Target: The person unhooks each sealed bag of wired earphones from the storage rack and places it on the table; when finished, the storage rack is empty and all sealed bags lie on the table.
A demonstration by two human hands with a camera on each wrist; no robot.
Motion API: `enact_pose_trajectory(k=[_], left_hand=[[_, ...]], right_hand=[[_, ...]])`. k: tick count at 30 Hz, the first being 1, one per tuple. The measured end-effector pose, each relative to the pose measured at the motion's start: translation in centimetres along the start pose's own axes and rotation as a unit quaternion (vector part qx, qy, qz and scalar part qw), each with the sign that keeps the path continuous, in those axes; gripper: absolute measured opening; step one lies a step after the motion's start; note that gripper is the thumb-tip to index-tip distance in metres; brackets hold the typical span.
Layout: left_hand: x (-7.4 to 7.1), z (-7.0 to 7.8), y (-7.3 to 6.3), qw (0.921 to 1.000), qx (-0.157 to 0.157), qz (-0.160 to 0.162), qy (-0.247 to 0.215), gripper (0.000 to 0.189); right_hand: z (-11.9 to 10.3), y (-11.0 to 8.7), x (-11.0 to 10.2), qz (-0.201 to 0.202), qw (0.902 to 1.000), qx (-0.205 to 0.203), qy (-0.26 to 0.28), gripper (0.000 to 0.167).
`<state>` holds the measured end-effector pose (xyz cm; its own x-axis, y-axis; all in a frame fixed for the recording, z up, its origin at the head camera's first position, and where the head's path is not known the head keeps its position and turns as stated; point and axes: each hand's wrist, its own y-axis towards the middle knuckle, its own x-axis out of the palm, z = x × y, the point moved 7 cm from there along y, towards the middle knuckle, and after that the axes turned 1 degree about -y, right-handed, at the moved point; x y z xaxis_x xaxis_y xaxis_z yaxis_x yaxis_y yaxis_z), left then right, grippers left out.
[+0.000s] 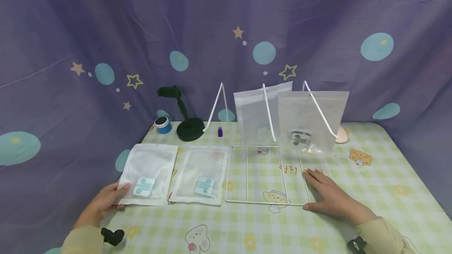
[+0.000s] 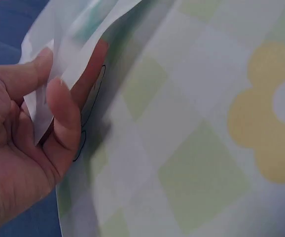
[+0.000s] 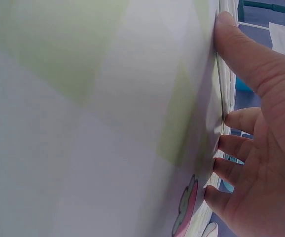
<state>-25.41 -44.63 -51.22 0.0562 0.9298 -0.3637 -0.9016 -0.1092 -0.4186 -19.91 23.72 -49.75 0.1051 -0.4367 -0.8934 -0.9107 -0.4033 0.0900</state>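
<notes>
My left hand [image 1: 104, 199] pinches the lower left corner of a translucent white pouch [image 1: 152, 160], with the thumb on top and fingers beneath. Coiled earphones in a clear case [image 1: 144, 187] show inside it. A second, similar pouch [image 1: 183, 164] lies flat just to its right, holding its own earphone case [image 1: 205, 186]. Beside that stands a white wire rack [image 1: 254, 203] with slanted dividers. My right hand [image 1: 330, 193] rests at the rack's right front corner, fingers spread and extended. Two more pouches stand upright in the rack, a rear one [image 1: 250, 117] and a right one [image 1: 314, 113] with dark-looking earphones.
Behind the flat pouches stand a dark green phone stand [image 1: 190, 129] and a blue round jar [image 1: 163, 125]. A small purple item [image 1: 220, 131] lies near the table's back edge, and a pink object [image 1: 341, 134] sits behind the right pouch. A checked cloth [image 1: 226, 230] covers the table.
</notes>
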Motion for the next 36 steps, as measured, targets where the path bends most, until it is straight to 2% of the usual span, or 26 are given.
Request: enact_pose_trajectory(k=[7,12,20,22,24,26,28,31,33,34,36], left_hand=[[0.6,0.4,0.4,0.9998,-0.002,0.002,0.020,0.061],[0.9,0.9,0.8,0.9989,-0.011,0.024,0.038,0.068],[1.5,1.8,0.7,0.9972,-0.003,0.052,0.054,0.068],[1.5,2.0,0.6,0.9954,-0.006,0.066,0.069,0.069],[1.4,2.2,0.4,0.9913,-0.008,0.081,0.103,0.070],[1.1,2.7,0.1,0.9821,-0.005,0.098,0.160,0.069],[1.1,3.2,-0.2,0.9682,-0.004,0.108,0.226,0.067],[1.2,4.2,-0.6,0.9348,-0.011,0.112,0.337,0.067],[1.7,4.9,-0.8,0.9127,-0.008,0.113,0.393,0.065],[2.1,5.4,-0.8,0.9009,0.003,0.118,0.418,0.064],[3.3,6.7,-1.2,0.8839,0.034,0.132,0.448,0.059]], right_hand=[[0.0,-0.1,0.0,0.004,1.0000,-0.004,0.002,0.102],[-0.1,-0.1,0.0,0.004,1.0000,-0.002,0.003,0.102],[-0.1,-0.1,0.0,0.000,1.0000,-0.001,0.005,0.102],[-0.1,0.0,0.0,0.001,1.0000,-0.002,0.006,0.102],[0.0,0.0,0.0,0.001,1.0000,-0.002,0.006,0.102],[0.0,0.0,0.0,0.000,1.0000,-0.002,0.006,0.103],[0.0,-0.1,0.0,-0.002,1.0000,0.001,0.005,0.103],[0.1,-0.1,0.1,-0.003,1.0000,0.002,0.005,0.104],[0.1,0.0,0.1,-0.003,1.0000,0.002,0.005,0.103],[0.1,-0.1,0.1,-0.002,1.0000,0.001,0.005,0.103],[0.1,-0.1,0.0,-0.002,1.0000,0.001,0.006,0.103]])
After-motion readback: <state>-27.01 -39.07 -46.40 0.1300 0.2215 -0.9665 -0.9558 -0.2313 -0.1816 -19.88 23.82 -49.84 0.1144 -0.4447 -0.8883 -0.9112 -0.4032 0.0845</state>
